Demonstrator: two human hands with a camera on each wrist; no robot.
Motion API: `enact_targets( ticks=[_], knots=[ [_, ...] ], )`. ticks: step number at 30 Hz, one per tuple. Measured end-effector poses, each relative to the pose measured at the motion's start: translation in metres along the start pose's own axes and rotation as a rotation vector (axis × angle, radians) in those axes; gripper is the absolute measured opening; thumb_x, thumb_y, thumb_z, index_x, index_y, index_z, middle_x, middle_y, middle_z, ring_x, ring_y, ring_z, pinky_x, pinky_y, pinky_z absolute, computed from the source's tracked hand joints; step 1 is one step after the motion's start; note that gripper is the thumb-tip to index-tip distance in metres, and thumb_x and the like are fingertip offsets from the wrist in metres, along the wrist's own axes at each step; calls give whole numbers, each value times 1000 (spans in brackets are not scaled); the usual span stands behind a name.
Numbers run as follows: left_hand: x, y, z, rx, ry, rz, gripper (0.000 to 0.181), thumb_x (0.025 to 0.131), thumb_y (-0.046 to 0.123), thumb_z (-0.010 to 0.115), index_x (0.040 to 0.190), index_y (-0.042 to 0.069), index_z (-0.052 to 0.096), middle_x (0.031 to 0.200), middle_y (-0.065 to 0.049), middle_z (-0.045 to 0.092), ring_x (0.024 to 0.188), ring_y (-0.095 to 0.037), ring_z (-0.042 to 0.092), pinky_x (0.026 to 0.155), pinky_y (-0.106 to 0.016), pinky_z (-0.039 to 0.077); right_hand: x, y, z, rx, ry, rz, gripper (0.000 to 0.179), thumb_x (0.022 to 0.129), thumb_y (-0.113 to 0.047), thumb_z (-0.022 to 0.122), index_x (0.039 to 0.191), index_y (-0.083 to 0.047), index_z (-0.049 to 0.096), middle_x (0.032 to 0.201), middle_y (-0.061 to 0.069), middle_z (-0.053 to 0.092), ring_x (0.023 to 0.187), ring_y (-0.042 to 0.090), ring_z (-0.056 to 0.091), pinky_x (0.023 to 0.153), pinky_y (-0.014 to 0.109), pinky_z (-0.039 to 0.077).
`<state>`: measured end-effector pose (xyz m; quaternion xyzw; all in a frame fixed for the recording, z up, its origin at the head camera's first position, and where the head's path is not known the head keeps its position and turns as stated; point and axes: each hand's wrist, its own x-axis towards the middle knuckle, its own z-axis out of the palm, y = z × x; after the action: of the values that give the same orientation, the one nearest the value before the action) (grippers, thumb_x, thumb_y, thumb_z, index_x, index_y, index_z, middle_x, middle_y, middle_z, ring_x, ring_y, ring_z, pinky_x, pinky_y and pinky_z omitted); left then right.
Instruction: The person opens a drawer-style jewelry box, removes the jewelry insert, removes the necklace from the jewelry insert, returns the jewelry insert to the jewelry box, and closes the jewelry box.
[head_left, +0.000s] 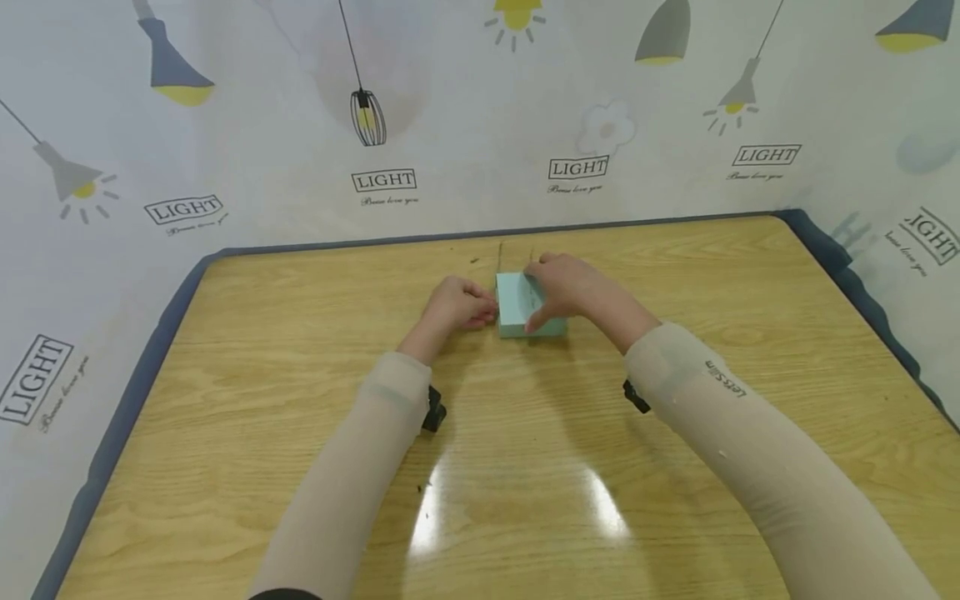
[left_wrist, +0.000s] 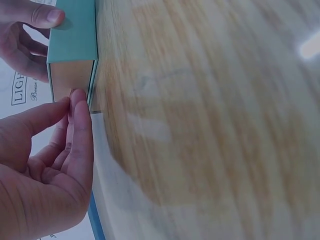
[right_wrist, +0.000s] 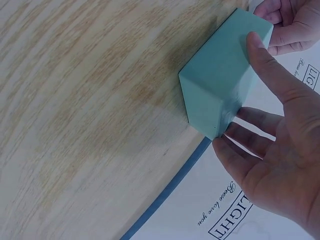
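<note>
A small teal box (head_left: 514,298) lies on the wooden table in front of me, towards the far edge. My right hand (head_left: 567,288) grips it from the right, thumb on the near side and fingers over the top and far side, as the right wrist view shows with the box (right_wrist: 215,65). At its left end is a plain brown panel (left_wrist: 72,75) framed by the teal cover. There the thumb and forefinger of my left hand (head_left: 459,303) pinch a tiny pull tab, mostly hidden by the fingertips.
The wooden tabletop (head_left: 510,467) has a dark blue edge (head_left: 360,245) along its back and sides. Behind it stands a white wall covering (head_left: 480,108) printed with lamps and lettering. Small dark specks (head_left: 474,260) lie near the back edge.
</note>
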<state>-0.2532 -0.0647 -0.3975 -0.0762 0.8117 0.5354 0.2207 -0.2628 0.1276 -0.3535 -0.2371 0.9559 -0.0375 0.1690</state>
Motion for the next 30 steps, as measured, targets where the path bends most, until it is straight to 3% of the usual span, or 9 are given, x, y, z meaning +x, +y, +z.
enact_targets(
  ticks=[30],
  knots=[
    [0,-1,0,23,14,12,12,97,6,62,103,-1,70,112,-18,73,78,-11,67,75,-24,61,-1,-1,-1,-7,-9,0,99,74,-48,86,149,-1,41,142,23,50,126,37,53,107,49,47]
  ],
)
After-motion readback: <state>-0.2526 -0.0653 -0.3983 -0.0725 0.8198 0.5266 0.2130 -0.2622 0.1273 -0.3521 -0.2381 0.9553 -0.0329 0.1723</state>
